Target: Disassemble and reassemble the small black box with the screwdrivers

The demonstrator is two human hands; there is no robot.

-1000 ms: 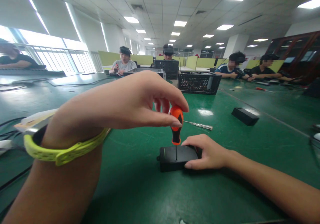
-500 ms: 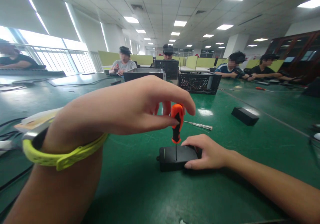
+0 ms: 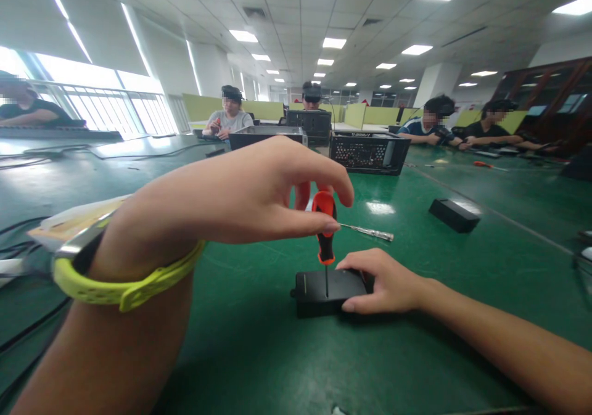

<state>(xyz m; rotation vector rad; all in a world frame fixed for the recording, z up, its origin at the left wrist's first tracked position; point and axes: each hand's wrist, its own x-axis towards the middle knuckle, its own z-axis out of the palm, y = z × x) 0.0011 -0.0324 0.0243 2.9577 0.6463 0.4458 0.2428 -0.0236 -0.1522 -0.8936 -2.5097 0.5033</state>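
My left hand point(image 3: 240, 193), with a yellow-green band on its wrist, pinches the top of an orange-and-black screwdriver point(image 3: 325, 233). The screwdriver stands upright with its tip on the top face of a small black box point(image 3: 324, 291) lying on the green table point(image 3: 259, 353). My right hand point(image 3: 383, 282) rests on the box's right end, fingers wrapped over it, holding it against the table.
A loose metal screwdriver shaft point(image 3: 370, 232) lies just behind the box. Another black box point(image 3: 453, 214) sits to the right. Open computer cases point(image 3: 367, 152) stand further back. Several people sit at the far side. Papers and cables point(image 3: 60, 224) lie at left.
The screwdriver has risen slightly above the box, showing more of its shaft, and my left fingers have shifted round its handle. The right hand and the box have stayed put.
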